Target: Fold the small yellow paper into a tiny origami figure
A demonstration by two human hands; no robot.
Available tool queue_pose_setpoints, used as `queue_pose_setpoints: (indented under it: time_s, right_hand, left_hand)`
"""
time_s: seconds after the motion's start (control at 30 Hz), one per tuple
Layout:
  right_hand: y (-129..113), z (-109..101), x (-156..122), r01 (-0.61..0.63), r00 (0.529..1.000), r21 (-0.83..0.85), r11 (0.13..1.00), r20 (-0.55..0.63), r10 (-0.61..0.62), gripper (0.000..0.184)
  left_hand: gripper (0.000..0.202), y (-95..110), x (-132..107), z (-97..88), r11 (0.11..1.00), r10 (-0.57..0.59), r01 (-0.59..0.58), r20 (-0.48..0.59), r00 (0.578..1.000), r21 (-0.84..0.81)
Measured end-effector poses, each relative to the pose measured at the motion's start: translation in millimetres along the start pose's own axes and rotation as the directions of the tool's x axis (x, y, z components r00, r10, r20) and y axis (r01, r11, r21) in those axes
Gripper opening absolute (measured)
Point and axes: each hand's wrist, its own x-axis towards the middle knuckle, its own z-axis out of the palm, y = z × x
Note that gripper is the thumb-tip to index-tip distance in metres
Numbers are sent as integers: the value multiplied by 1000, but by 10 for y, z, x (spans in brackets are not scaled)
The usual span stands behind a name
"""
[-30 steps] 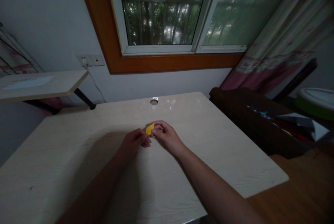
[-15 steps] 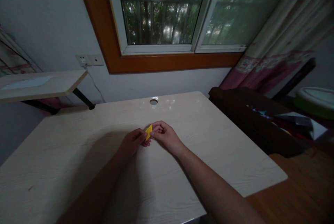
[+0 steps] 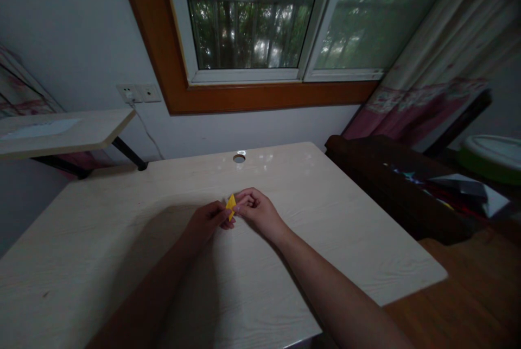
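A small folded yellow paper is pinched between both my hands above the middle of a pale wooden table. My left hand grips its left side with closed fingers. My right hand holds its right side with thumb and fingers curled round it. Most of the paper is hidden by my fingers.
A round cable hole sits near the table's far edge under a window. A small side table stands at the left, with wall sockets nearby. Dark furniture with papers and a curtain stand at the right.
The yellow paper has turned from lying slanted to standing more upright between my fingers. Both hands stay in the same place.
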Motion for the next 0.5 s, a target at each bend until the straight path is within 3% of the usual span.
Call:
queue_pose_setpoints:
  time_s: [0.5]
  right_hand:
    - [6, 30, -8, 25, 1000, -5, 1000, 11, -25, 36]
  left_hand:
    - [28, -3, -16, 31, 997, 33, -29, -54, 998, 76]
